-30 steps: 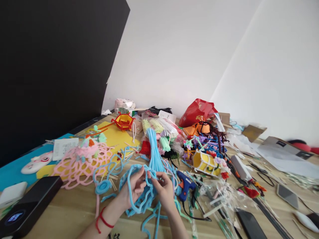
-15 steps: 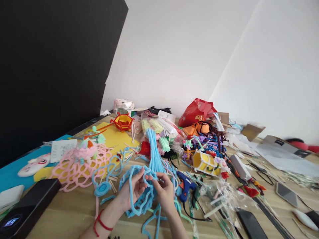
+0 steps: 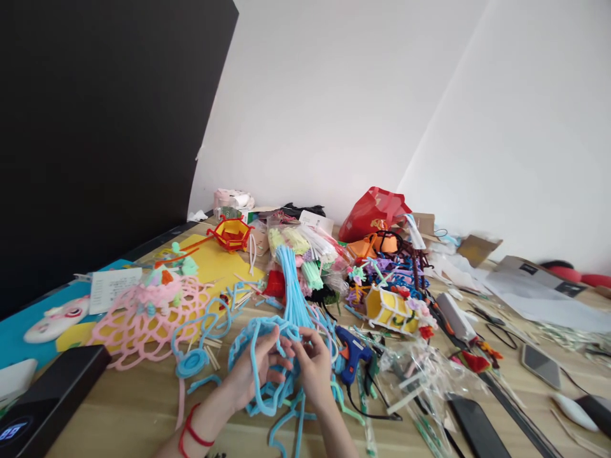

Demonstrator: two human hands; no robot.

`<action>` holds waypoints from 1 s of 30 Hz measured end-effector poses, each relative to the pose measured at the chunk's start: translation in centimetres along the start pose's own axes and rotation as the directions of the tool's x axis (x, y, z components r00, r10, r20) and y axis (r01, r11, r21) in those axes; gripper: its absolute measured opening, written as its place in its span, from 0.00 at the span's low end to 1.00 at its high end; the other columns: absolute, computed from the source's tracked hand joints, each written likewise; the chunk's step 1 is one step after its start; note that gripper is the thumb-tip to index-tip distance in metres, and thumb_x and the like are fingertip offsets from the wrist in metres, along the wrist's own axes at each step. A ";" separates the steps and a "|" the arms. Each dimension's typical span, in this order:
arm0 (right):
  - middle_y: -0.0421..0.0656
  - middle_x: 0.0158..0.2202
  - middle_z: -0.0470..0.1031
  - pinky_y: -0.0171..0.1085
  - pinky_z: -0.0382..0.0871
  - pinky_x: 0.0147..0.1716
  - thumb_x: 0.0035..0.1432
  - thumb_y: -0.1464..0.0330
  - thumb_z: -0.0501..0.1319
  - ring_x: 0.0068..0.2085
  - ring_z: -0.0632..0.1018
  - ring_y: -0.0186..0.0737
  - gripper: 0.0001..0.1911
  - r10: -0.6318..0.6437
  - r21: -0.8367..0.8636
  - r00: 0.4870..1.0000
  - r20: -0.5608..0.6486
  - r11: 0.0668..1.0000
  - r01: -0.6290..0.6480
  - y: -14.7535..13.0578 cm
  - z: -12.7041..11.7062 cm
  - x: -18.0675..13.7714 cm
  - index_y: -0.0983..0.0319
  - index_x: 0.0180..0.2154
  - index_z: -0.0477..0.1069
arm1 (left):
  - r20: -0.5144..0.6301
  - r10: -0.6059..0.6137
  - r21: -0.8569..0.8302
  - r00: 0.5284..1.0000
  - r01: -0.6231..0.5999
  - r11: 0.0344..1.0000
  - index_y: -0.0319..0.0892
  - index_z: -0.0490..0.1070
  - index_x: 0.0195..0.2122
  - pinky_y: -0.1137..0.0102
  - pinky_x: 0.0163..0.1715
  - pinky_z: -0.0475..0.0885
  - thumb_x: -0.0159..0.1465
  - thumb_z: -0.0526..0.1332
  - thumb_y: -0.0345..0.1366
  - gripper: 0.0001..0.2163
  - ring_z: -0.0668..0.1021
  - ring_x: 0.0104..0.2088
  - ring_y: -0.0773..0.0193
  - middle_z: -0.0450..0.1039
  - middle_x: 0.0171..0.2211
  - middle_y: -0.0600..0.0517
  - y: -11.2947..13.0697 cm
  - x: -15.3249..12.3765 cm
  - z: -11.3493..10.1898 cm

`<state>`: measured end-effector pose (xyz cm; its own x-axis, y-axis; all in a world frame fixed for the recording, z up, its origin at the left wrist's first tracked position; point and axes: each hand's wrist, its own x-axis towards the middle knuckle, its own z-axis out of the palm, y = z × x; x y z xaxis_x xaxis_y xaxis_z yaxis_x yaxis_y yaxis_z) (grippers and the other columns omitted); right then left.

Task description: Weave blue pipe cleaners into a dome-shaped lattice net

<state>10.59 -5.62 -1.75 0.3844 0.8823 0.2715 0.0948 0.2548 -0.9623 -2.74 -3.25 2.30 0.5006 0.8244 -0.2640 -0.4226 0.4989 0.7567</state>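
Blue mesh (image 3: 277, 397), held at the near middle of the desk (image 3: 138, 407) between my left hand (image 3: 255, 369) and right hand (image 3: 312, 366). From my remote view, it is a rounded, crumpled body in which I can make out no firm long axis. Its upper rim runs roughly left to right at my fingertips; the openwork wall hangs below, toward me. One long loop passes down over the left hand, and loose blue strands trail from underneath toward the near edge.

Left hand: thumb raised, fingers curled loosely about the mesh near its rim. Right hand: thumb and forefinger pinch a strand of that rim, just beside the left fingers.

Just beyond the mesh, the blue stems (image 3: 293, 286) lie with their long axis running away from me, the far end leaning slightly left, the near ends fanned. To the right stands out the glue gun (image 3: 353, 353), its handle toward me. To the left are a flat blue coil (image 3: 192, 362) and, farther out, a spread pink mesh (image 3: 133, 334).
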 end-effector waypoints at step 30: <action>0.47 0.38 0.70 0.38 0.68 0.32 0.55 0.78 0.54 0.36 0.73 0.41 0.25 -0.526 -0.317 0.745 0.411 0.683 0.658 -1.8 1.0 -2.5 0.53 0.53 0.68 | -0.248 0.353 0.060 0.902 -0.349 0.935 0.37 0.76 0.24 0.73 0.26 0.71 0.47 0.70 0.38 0.10 0.77 0.23 0.65 0.77 0.23 0.51 0.2 1.8 -1.5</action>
<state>8.56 -7.90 -0.71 -0.1411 0.6856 0.7142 0.6089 0.6289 -0.4835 -3.06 -1.20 1.10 0.1151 0.9861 -0.1197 -0.5246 0.1627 0.8357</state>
